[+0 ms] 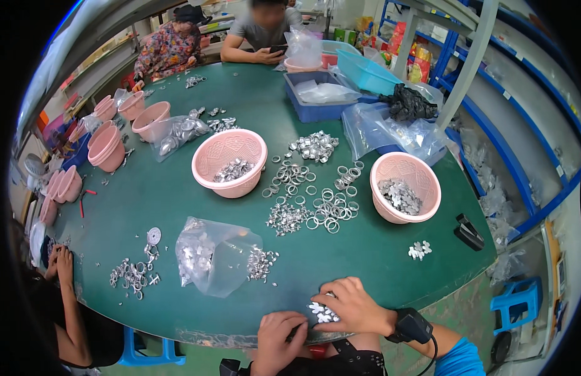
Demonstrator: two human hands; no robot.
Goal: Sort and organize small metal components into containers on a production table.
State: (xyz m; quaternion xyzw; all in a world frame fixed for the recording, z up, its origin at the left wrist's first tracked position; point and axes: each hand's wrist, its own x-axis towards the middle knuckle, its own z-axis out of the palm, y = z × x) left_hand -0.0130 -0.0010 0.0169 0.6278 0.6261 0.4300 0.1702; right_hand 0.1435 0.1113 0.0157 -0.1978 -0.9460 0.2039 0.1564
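Observation:
At the near table edge, my right hand curls around a small heap of flat, shiny silver metal pieces, its thumb and fingers on either side of them. My left hand is just left of the heap, at the table edge, with its fingers bent and close together. What it holds, if anything, is hidden. Another small group of flat silver pieces lies to the right. Beyond it stands a pink basket part filled with similar pieces.
Silver rings and small metal parts lie in heaps mid-table. A clear plastic bag, another pink basket and a black stapler are within reach. Someone's hands rest at the left edge; two people sit at the far side.

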